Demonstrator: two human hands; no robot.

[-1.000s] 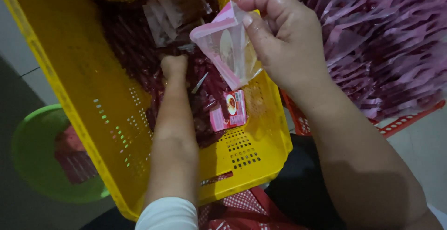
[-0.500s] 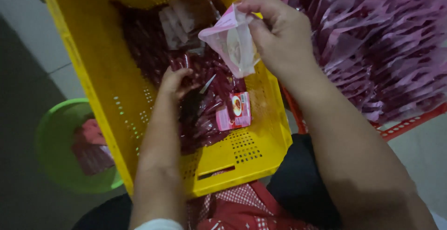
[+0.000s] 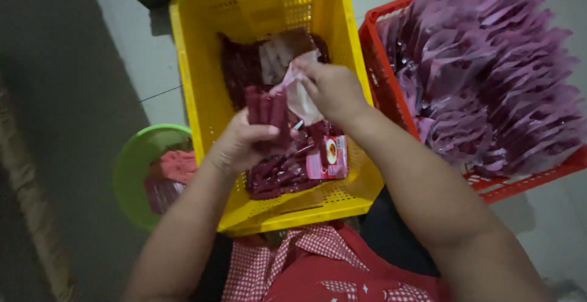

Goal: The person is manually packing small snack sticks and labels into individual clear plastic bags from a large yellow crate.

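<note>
While the red plastic crate (image 3: 489, 183) heaped with filled pink pouches (image 3: 489, 76) sits at right, the yellow perforated plastic crate (image 3: 202, 63) in front holds loose dark-red wrapped sticks (image 3: 275, 170). A green round plastic basin (image 3: 131, 167) lies left of it. The left hand (image 3: 235, 146) is closed around a bundle of dark-red sticks (image 3: 267, 111), upright, just beside the small pink-and-clear plastic pouch (image 3: 299, 97), which the right hand (image 3: 333, 88) pinches at its mouth. Step looks like loading the pouch; the next move calls for keeping the mouth spread and lining the bundle up with it.
</note>
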